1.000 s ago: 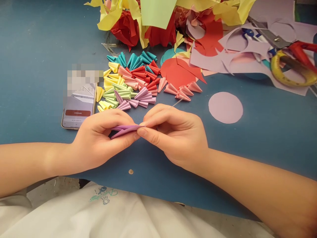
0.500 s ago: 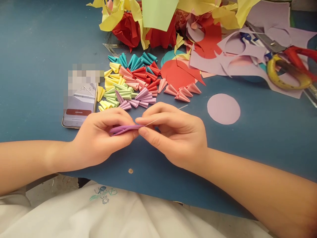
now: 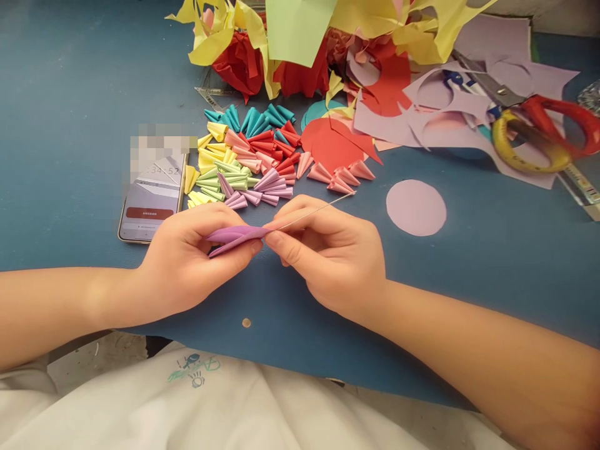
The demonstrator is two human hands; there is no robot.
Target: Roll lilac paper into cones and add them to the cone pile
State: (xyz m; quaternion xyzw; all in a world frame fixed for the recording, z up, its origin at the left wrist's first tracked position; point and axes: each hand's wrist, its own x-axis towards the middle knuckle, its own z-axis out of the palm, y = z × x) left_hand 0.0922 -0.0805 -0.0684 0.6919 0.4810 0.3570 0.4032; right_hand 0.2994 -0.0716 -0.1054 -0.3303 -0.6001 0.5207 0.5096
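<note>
My left hand [image 3: 192, 262] pinches a purple paper piece [image 3: 234, 237] that is curled into a narrow cone, tip pointing right. My right hand [image 3: 328, 250] pinches a thin pale stick [image 3: 314, 211] at the cone's tip; the stick slants up to the right. Both hands hover just above the blue table [image 3: 492, 269], near its front edge. Just behind the hands lies a pile of small rolled paper cones [image 3: 248, 162] in teal, red, pink, yellow, green and purple.
A phone [image 3: 152, 200] lies left of the cones. A lilac paper circle [image 3: 415, 207] lies to the right. At the back are heaps of cut paper scraps [image 3: 328, 44]; scissors with red and yellow handles [image 3: 544, 131] rest on lilac offcuts.
The thin stick has slid further out to the right of the cone's tip, so more of it shows. My hands have shifted slightly; the view has tilted down a little.
</note>
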